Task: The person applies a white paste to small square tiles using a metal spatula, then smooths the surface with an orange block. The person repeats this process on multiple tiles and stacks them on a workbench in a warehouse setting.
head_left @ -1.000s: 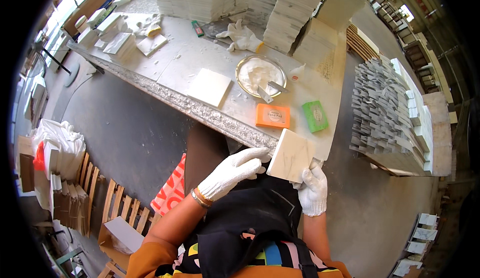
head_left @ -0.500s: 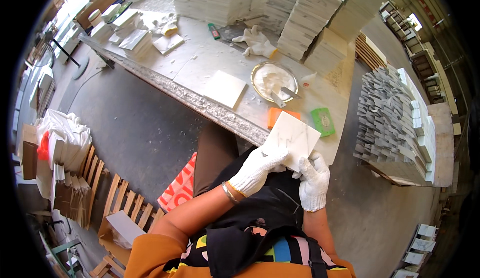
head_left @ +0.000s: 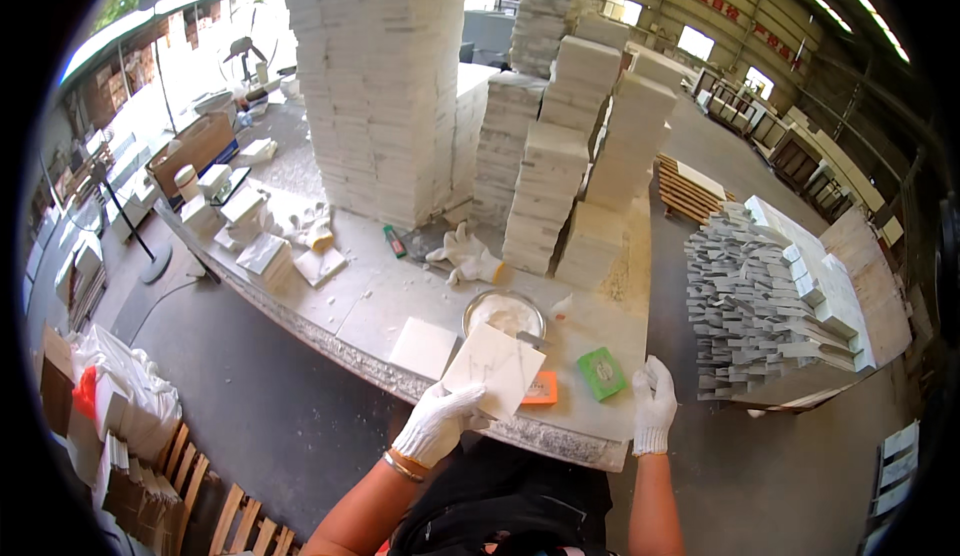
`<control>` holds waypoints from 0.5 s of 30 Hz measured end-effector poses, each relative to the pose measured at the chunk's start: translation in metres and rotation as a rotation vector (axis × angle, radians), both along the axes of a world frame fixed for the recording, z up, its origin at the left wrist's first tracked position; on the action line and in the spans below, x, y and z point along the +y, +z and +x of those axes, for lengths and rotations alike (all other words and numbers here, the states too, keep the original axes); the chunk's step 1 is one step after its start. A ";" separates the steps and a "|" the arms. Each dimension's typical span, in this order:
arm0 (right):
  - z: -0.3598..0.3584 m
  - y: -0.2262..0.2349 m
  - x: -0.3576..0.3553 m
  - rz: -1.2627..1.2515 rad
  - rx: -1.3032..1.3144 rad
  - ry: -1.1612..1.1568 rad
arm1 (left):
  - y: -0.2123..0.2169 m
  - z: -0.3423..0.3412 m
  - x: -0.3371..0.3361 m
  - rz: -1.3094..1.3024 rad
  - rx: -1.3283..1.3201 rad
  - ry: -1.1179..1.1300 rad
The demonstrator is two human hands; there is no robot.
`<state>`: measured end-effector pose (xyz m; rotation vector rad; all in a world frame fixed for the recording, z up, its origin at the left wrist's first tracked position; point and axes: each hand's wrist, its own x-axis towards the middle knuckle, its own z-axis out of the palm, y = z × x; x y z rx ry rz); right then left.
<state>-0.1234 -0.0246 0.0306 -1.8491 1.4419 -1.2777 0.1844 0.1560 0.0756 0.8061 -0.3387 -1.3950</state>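
Observation:
My left hand (head_left: pixel 438 422), in a white knitted glove, grips a square white tile (head_left: pixel 497 371) with grey veins by its near edge, tilted above the table's front edge. My right hand (head_left: pixel 655 408), gloved too, is off the tile, just beyond the table's right edge. Its fingers point up, loosely bent, with nothing seen in them. Nearest to it lies a green block (head_left: pixel 601 373), and an orange block (head_left: pixel 541 389) sits beside the held tile. Behind that tile a metal bowl (head_left: pixel 541 311) contains white paste; a scraper (head_left: pixel 532 339) in it is partly covered.
Another white tile (head_left: pixel 424 345) lies on the table (head_left: pixel 375 306) to the left of the bowl. Loose gloves (head_left: pixel 466 254), a small green tool (head_left: pixel 394 242) and tall tile stacks (head_left: pixel 380 86) stand farther back. At right is a pallet of grey pieces (head_left: pixel 745 301).
My right hand has let go of the tile and moved right, while my left hand keeps it and has shifted left. The view has tipped up, showing more of the hall.

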 end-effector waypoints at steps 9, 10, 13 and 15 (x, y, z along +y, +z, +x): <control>-0.020 -0.068 0.001 0.013 0.431 -0.190 | 0.111 0.062 -0.130 -0.251 -0.182 -0.005; -0.019 -0.070 0.000 0.029 0.418 -0.205 | 0.123 0.062 -0.150 -0.282 -0.175 -0.028; -0.004 -0.067 0.002 0.081 0.410 -0.130 | 0.133 0.079 -0.207 -0.307 -0.154 -0.012; -0.005 -0.071 0.003 0.063 0.397 -0.130 | 0.141 0.076 -0.244 -0.281 -0.159 0.033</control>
